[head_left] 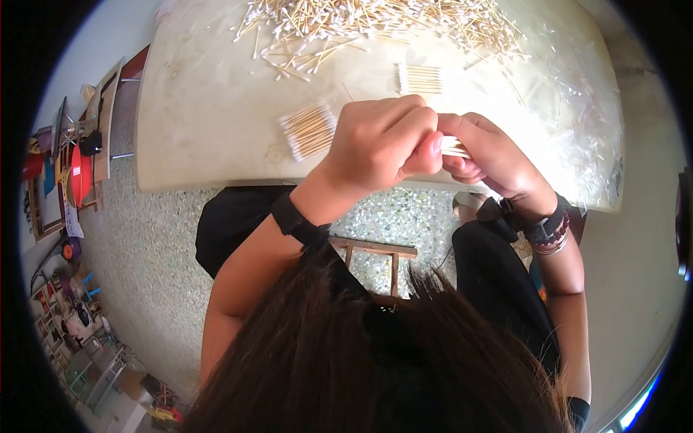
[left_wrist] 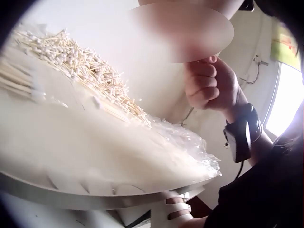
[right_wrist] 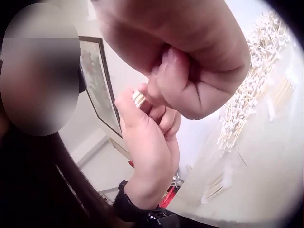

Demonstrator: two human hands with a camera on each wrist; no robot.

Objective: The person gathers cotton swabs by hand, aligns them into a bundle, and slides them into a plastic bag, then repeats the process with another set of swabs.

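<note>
Held up over the table's near edge, a small bundle of cotton swabs [head_left: 455, 147] shows between my two hands. My left hand [head_left: 375, 141] has its fingers curled at the bundle's left end. My right hand [head_left: 499, 153] grips the other end, its thumb along the top. From the right wrist, white swab tips [right_wrist: 138, 99] poke out beside the left hand's thumb [right_wrist: 127, 107], while the right hand [right_wrist: 190, 61] looms close with curled fingers. Most of the bundle is hidden inside the hands. In the left wrist view, the right hand [left_wrist: 204, 85] appears with its fingers folded.
A large heap of loose cotton swabs [head_left: 375, 22] covers the table's far side. Two flat rows of swabs lie nearer: one at left [head_left: 309, 131], one behind the hands [head_left: 421, 79]. Clear plastic bags [head_left: 577, 137] spread along the right side. A wooden stool [head_left: 372, 247] stands below.
</note>
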